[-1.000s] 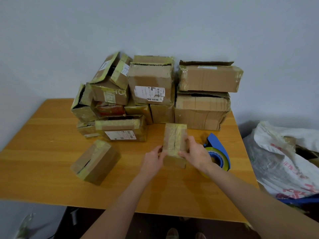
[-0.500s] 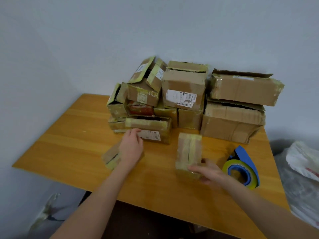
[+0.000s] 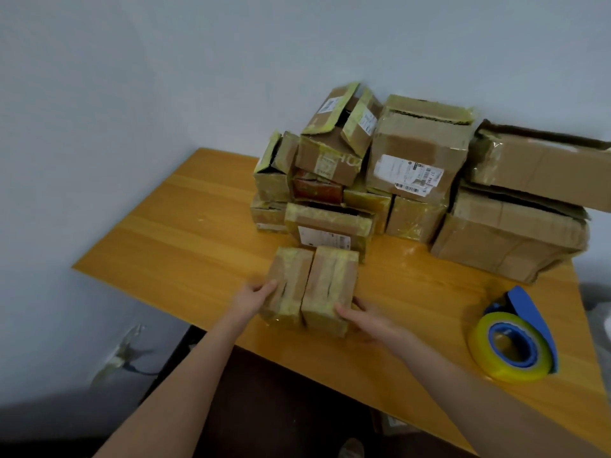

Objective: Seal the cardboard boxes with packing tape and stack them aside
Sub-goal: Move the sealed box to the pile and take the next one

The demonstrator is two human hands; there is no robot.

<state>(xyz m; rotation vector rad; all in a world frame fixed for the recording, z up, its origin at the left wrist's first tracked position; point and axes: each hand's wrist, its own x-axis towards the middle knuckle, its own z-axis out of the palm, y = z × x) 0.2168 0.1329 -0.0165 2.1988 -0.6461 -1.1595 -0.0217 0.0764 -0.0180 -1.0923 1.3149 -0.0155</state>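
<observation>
Cardboard boxes: two small taped ones, left box (image 3: 291,285) and right box (image 3: 330,289), touching side by side near the front edge of the table (image 3: 185,233), just in front of the stacked pile (image 3: 413,166). Pressed flat against the left box's outer side, left hand (image 3: 253,299), fingers fairly straight. Cupped round the right box's near corner, right hand (image 3: 365,320), thumb on the front face. Probably best: squeeze inward evenly, lift both as one block, set flush against the pile. Off to the right, well apart, tape dispenser (image 3: 514,342).
</observation>
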